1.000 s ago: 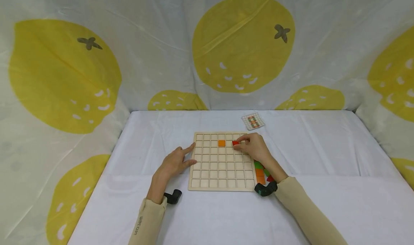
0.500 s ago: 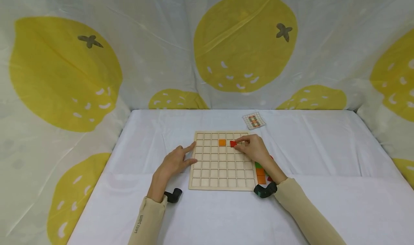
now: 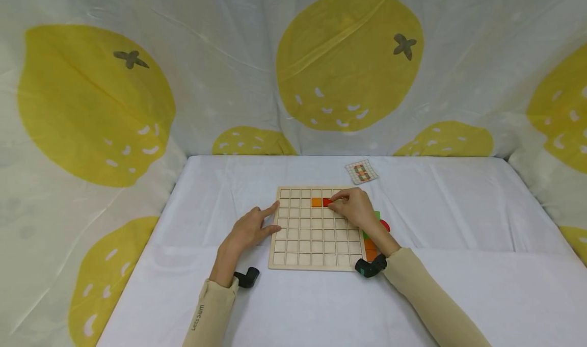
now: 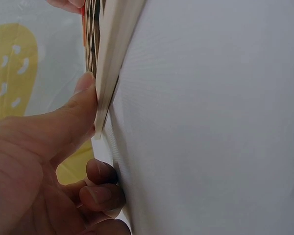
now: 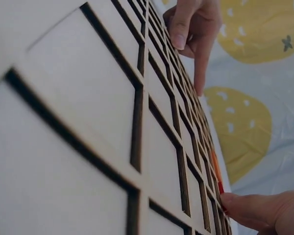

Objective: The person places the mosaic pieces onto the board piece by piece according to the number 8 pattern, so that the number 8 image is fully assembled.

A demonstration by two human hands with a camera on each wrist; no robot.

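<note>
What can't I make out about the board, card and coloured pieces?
Head view: right end of the red piece, hidden by the right hand.
Head view: number of loose pieces, partly covered by the right forearm.
Head view: fine details of the card, too small.
Right wrist view: part of the board, cut off by the edge.

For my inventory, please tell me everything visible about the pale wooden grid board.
The pale wooden grid board looks unpainted and square; dark-sided raised strips form its cells. It lies flat on the white cloth. An orange square tile sits in one cell; at the next, the right grip pinches a small red tile. The left grip touches the board's left edge with thumb and index finger.
</note>
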